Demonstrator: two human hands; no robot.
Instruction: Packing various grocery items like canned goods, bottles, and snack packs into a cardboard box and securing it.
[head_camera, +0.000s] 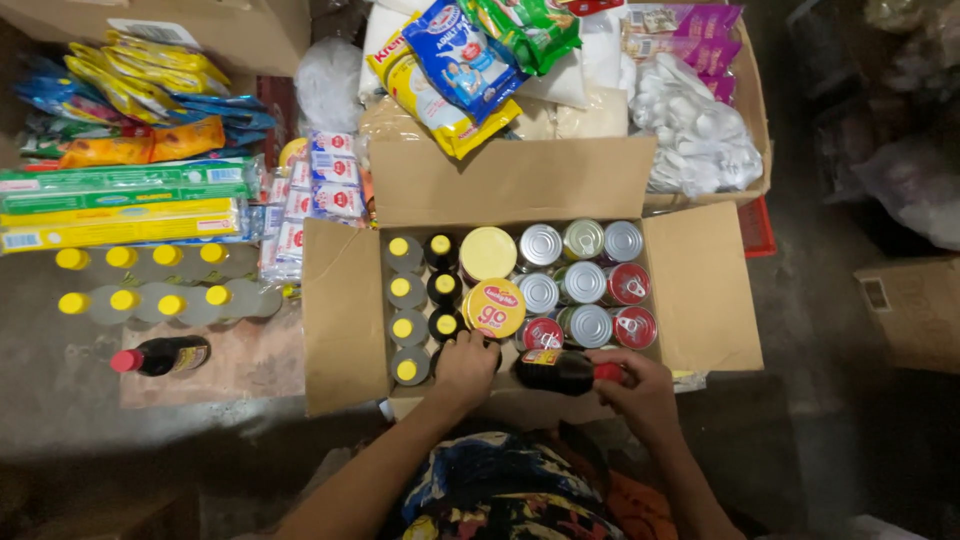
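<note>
An open cardboard box (700, 290) sits in front of me, packed with yellow-capped bottles (403, 292), dark bottles, two round yellow tubs (495, 306) and several tin cans (585, 285). My left hand (466, 366) reaches into the box's near edge, resting by the dark bottles; what its fingers grip is hidden. My right hand (637, 388) holds a dark sauce bottle with a red cap (560, 371) lying sideways over the box's near rim.
Left of the box lie several yellow-capped clear bottles (150, 300) and another dark red-capped bottle (160, 355) on the floor. Snack packets, long green and yellow packs (120, 205) and sachets lie behind. A second box with bags and white plastic spoons (700, 140) stands beyond.
</note>
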